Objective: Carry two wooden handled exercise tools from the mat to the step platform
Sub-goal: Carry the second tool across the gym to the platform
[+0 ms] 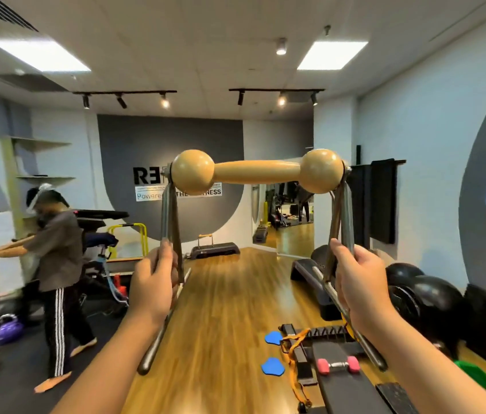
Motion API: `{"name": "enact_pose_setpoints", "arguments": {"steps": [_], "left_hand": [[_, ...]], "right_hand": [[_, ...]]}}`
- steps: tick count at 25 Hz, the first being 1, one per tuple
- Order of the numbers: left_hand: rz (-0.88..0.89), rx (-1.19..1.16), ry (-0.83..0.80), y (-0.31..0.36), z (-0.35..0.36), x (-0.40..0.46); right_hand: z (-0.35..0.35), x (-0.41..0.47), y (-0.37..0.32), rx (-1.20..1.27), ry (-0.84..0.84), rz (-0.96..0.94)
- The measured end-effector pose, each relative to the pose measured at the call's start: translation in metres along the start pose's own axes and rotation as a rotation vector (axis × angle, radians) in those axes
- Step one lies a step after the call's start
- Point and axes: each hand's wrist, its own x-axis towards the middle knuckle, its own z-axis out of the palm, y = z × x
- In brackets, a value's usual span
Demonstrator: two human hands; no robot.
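A wooden-handled exercise tool [256,171], a pale dumbbell-shaped wood bar on metal legs, is held up in front of me at chest height. My left hand [153,282] grips its left metal leg [170,222] and my right hand [355,279] grips its right metal leg [344,216]. The legs' feet run back toward me under both hands. A black step platform [216,250] lies on the wood floor at the far end of the room, and a second wooden-handled tool [205,236] stands on its left part.
Another black step platform [310,273] is at the right, beside black exercise balls [432,297]. A bench with a pink dumbbell [338,365], orange straps [294,348] and blue sliders [273,366] lies near right. A person [53,264] stands at the left by a purple kettlebell [9,330].
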Motion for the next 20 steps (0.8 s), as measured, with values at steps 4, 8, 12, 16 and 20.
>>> {"name": "enact_pose_setpoints", "arguments": {"steps": [4,8,12,16,20], "left_hand": [[0.012,0.019,0.045,-0.048,-0.014,0.057],[0.021,0.017,0.033,-0.090,-0.007,0.119],[-0.002,0.047,0.074,-0.129,0.028,0.186],[0.015,0.048,0.099,-0.171,0.061,0.257],[-0.008,0.069,0.143,-0.207,0.081,0.321]], "right_hand": [[0.059,0.047,0.055,0.013,0.002,0.004],[0.105,0.107,0.105,0.035,-0.002,0.032],[0.137,0.190,0.149,0.072,-0.013,0.050],[0.166,0.278,0.194,0.117,-0.068,0.049],[0.205,0.350,0.233,0.119,-0.097,0.073]]}}
